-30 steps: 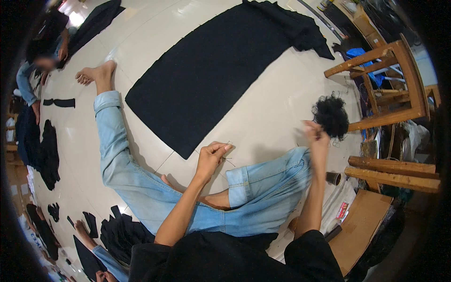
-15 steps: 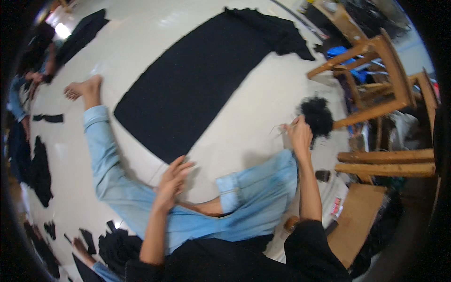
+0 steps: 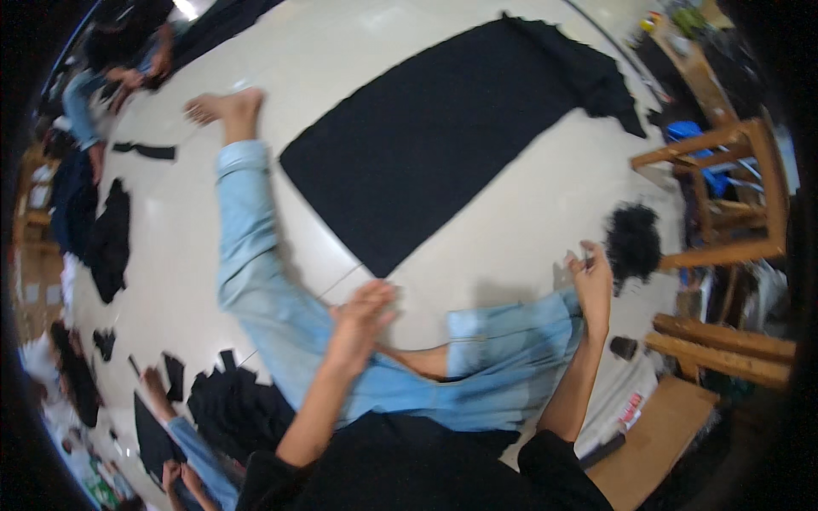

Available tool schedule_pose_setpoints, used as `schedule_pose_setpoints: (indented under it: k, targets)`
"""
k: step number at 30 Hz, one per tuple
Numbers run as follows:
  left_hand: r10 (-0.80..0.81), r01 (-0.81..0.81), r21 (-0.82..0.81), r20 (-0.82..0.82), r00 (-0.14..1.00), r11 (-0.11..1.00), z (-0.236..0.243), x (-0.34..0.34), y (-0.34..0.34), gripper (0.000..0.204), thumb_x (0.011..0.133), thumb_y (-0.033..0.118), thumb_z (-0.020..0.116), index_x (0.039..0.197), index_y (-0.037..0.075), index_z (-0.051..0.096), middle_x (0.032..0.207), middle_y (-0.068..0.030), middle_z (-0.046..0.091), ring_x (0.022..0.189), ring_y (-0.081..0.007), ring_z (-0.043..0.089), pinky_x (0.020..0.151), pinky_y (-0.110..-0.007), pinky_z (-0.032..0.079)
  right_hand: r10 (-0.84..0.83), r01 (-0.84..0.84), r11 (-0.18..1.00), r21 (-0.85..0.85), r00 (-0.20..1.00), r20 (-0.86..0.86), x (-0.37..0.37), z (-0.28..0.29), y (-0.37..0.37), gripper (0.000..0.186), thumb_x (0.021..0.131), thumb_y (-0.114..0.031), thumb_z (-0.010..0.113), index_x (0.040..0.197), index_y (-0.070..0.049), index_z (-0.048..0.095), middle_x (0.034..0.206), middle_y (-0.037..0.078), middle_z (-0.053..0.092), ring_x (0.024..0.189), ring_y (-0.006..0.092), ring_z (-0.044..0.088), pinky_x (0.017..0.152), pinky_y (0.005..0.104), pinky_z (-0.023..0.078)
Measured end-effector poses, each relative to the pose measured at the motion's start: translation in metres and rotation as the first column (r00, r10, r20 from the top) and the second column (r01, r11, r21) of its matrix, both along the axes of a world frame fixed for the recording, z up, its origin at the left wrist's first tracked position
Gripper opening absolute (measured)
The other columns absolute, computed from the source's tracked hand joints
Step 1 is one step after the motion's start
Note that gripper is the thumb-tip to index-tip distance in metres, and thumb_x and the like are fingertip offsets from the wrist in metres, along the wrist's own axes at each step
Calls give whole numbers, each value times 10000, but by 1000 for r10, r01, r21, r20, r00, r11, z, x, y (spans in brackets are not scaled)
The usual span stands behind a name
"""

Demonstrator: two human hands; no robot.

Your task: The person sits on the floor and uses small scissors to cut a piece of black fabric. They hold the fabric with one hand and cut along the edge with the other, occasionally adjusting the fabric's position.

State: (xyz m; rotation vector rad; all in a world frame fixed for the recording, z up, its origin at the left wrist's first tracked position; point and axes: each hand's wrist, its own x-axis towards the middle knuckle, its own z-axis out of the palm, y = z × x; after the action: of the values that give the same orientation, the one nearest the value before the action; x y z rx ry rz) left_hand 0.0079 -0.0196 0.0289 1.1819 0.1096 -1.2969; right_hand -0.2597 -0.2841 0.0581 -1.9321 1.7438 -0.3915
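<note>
Black flat cloth (image 3: 452,128): pale tiled floor (image 3: 503,238), long axis slanting far-right.
Left hand (image 3: 360,317): nearer, cloth's near corner just ahead; fingers loosely open, hold unclear.
Right hand (image 3: 594,285): half-curled, hold unclear, beside black fibrous tangle (image 3: 632,243).

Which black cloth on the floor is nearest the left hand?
The large black cloth, spread flat, corner near the left hand; the bunched black pile is farther left.
</note>
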Motion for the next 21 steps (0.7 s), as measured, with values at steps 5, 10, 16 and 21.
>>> schedule_pose_setpoints:
  k: [5, 10, 16, 21]
  targets:
    - [-159, 159, 7, 18, 987, 987, -24, -41, 12, 413, 944, 211, 563, 1312, 50, 464, 1277, -98, 541, 1159, -199, 524, 1006, -355, 403, 250, -222, 936, 273, 965, -74, 18, -28, 18, 391, 785, -214, 715, 1102, -1, 630, 747, 194, 653, 726, 323, 653, 703, 391, 504]
    - [-236, 382, -122, 608, 758, 916, -15, -63, -27, 569, 902, 44, 592, 1423, 52, 365, 1381, -134, 468, 1058, -164, 576, 943, -306, 447, 396, -355, 907, 225, 902, -173, 12, 21, 30, 374, 815, -201, 689, 1123, -1, 618, 767, 213, 652, 720, 355, 641, 699, 402, 497]
    - [-491, 581, -503, 315, 812, 639, 4, -127, -184, 656, 875, 64, 627, 1449, 70, 308, 1298, -91, 527, 856, -118, 558, 808, -278, 488, 220, -300, 906, 297, 936, 276, -4, 68, 10, 301, 839, -141, 678, 1097, 2, 618, 693, 72, 600, 662, 120, 548, 607, 282, 439]
    - [-519, 702, -418, 477, 709, 576, -37, -179, -235, 203, 923, 143, 575, 1083, 31, 630, 1004, -40, 685, 770, -118, 564, 731, -259, 473, 218, -304, 927, 219, 913, 344, -40, 75, -42, 313, 828, -145, 706, 1087, 7, 618, 740, 21, 587, 675, 80, 519, 608, 244, 425]
